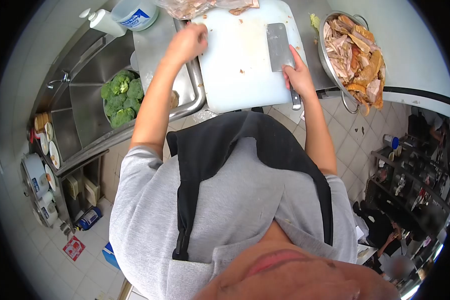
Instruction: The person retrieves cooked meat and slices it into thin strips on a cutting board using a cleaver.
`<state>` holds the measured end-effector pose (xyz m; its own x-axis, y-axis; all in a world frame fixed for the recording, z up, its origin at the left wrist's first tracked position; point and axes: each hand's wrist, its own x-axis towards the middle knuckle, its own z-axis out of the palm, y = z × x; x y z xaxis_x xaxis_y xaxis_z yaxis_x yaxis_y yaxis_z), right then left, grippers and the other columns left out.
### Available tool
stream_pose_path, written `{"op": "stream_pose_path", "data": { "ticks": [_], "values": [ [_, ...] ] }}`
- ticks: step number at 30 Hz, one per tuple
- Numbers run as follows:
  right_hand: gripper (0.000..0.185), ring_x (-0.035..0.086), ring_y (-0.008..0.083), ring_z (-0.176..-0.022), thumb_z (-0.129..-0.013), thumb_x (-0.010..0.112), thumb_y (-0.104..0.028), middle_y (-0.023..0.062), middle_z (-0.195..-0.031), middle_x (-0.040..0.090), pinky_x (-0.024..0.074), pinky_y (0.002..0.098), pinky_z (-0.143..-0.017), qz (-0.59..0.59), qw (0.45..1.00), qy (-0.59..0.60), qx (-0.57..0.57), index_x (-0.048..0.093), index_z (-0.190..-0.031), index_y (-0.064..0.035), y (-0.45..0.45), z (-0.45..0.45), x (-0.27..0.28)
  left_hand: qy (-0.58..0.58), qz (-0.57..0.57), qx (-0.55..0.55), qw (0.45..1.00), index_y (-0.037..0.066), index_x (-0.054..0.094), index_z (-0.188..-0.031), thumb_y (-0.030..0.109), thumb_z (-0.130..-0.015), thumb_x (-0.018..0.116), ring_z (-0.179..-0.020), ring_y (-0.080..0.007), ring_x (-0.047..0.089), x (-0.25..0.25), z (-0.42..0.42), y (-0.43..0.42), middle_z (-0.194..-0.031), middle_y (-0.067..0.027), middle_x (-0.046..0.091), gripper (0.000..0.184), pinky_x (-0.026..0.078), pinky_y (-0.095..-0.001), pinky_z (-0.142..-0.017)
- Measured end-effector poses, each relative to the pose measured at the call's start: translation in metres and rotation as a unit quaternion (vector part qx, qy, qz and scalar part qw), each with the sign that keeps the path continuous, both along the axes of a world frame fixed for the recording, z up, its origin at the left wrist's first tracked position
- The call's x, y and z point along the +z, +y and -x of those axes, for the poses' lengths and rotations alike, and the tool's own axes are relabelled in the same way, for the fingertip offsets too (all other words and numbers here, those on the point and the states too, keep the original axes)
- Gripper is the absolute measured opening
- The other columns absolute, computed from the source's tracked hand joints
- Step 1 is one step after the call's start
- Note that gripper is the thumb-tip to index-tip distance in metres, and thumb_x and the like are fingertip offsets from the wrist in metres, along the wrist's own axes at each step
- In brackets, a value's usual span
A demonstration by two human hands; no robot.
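"What lies left of your cutting board (232,85)?"

"Broccoli (121,97), in the sink (87,107). Your left hand (189,42) curls its fingers by the board's left edge; I can't tell whether they pinch anything. Bagged meat (205,6) at the far edge seems undone."

"And rightward?"

"Scraps (242,71) dot the board. The cleaver (278,45) obstructs its right side; your right hand (299,75) has fingers on it, grip unclear. Right of the board, the bowl (321,50) of cut meat (362,65) looks done."

One cutting board (225,65) lies on the table (152,50), with one cleaver (278,47) near its right edge, one metal bowl (327,65) beyond that, one plastic bag (185,9) at its far edge, one pump bottle (107,24) and one tub (137,16) past its far left corner.
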<state>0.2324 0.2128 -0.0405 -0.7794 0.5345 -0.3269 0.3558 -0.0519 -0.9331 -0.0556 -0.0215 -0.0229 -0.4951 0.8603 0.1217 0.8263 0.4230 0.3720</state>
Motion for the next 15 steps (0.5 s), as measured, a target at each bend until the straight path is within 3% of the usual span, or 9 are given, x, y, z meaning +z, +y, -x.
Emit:
{"op": "stream_pose_path", "data": {
  "ticks": [2,3,4,5,7,11,13,15],
  "values": [
    [0.08,0.048,0.011,-0.047,-0.094,0.058,-0.001,0.0016,-0.068,0.054,0.0414,0.0287,-0.045,0.004,1.0,-0.002,0.0,0.028,-0.166,-0.0163,0.001,0.001,-0.002,-0.01,-0.183,0.068,0.981,0.005,0.069,-0.1,0.018,-0.086,0.072,-0.087,-0.0277,0.071,0.049,0.008,0.006,-0.097,-0.0139,0.073,0.019,0.056,-0.0377,-0.077],
    [0.08,0.048,0.0111,-0.046,-0.094,0.058,-0.001,0.0016,-0.068,0.054,0.0414,0.0288,-0.045,0.008,1.0,-0.001,-0.001,0.027,-0.166,-0.0161,0.002,0.0,-0.003,0.036,-0.202,0.108,0.973,0.006,0.071,-0.102,0.023,-0.087,0.075,-0.083,-0.0237,0.071,0.059,0.027,0.012,-0.096,-0.0133,0.074,0.023,0.055,-0.0346,-0.074],
    [0.08,0.048,0.0112,-0.046,-0.094,0.058,-0.001,0.0017,-0.068,0.054,0.0415,0.0288,-0.045,0.011,1.0,0.001,-0.001,0.027,-0.166,-0.0159,0.003,0.001,-0.004,0.03,-0.218,0.177,0.959,0.009,0.074,-0.103,0.027,-0.087,0.077,-0.088,-0.0259,0.072,0.075,0.041,0.017,-0.097,-0.0118,0.074,0.024,0.056,-0.0379,-0.077],
    [0.08,0.048,0.0112,-0.046,-0.094,0.058,-0.001,0.0017,-0.068,0.054,0.0415,0.0288,-0.045,0.009,1.0,0.002,0.001,0.027,-0.166,-0.0159,0.004,0.002,-0.003,0.031,-0.22,0.179,0.959,0.009,0.074,-0.103,0.027,-0.087,0.077,-0.088,-0.0259,0.072,0.084,0.058,0.027,-0.097,-0.0118,0.074,0.024,0.056,-0.0379,-0.077],
    [0.079,0.048,0.0114,-0.046,-0.094,0.058,-0.002,0.0015,-0.067,0.054,0.0414,0.0287,-0.045,0.011,1.0,0.004,0.002,0.027,-0.166,-0.0152,0.003,0.0,-0.002,0.148,-0.213,0.081,0.962,0.002,0.069,-0.121,0.016,-0.087,0.068,-0.116,-0.0432,0.063,0.09,0.083,0.041,-0.126,-0.0247,0.067,0.037,0.05,-0.0492,-0.101],
    [0.079,0.049,0.0117,-0.046,-0.094,0.058,-0.003,0.0015,-0.067,0.054,0.0416,0.0285,-0.045,0.032,0.999,0.006,-0.008,0.027,-0.166,-0.0142,0.008,-0.001,-0.003,0.164,-0.169,0.058,0.97,0.003,0.069,-0.121,0.017,-0.087,0.068,-0.117,-0.0421,0.062,0.081,0.075,0.065,-0.124,-0.0257,0.067,0.037,0.049,-0.0491,-0.103],
    [0.079,0.049,0.0118,-0.045,-0.094,0.059,-0.003,0.0016,-0.067,0.055,0.0417,0.029,-0.044,0.047,0.999,0.016,0.007,0.027,-0.166,-0.0152,0.01,-0.001,-0.005,0.207,-0.246,0.067,0.945,0.004,0.072,-0.11,0.018,-0.085,0.069,-0.11,-0.0405,0.064,0.072,0.055,0.082,-0.112,-0.0233,0.069,0.028,0.051,-0.0502,-0.097],
    [0.079,0.049,0.0115,-0.045,-0.094,0.059,-0.004,0.0016,-0.068,0.055,0.0415,0.0295,-0.042,0.041,0.999,0.015,0.003,0.028,-0.166,-0.0171,0.012,-0.002,-0.006,0.174,-0.247,0.022,0.953,0.005,0.073,-0.103,0.019,-0.085,0.069,-0.106,-0.0396,0.065,0.067,0.036,0.098,-0.105,-0.0209,0.069,0.024,0.051,-0.0506,-0.094]
  ]
}}
